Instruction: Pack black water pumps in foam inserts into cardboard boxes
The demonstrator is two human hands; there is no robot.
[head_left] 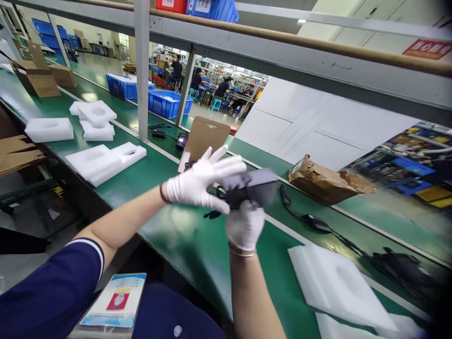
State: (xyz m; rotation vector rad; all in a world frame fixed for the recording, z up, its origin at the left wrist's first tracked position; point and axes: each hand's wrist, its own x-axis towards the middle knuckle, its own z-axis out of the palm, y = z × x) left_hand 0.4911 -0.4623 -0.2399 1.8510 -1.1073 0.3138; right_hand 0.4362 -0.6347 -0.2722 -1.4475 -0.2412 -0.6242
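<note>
My right hand (245, 226), in a white glove, grips a dark boxy device (261, 186) from below and holds it above the green bench. Motion blur hides what kind of device it is. My left hand (208, 181), gloved too, has its fingers stretched out along the device's left side; whether it touches the device I cannot tell. Behind the left hand stands an opened brown cardboard box (208, 136) with its lid up. A black cable plug (213, 214) lies on the bench below the hands.
White foam inserts (106, 162) lie on the left, more foam (339, 287) at the lower right. A crumpled brown paper bag (325, 181) and a black power adapter (316, 223) lie on the right. Blue bins (169, 103) stand behind a metal post (142, 70). People sit far back.
</note>
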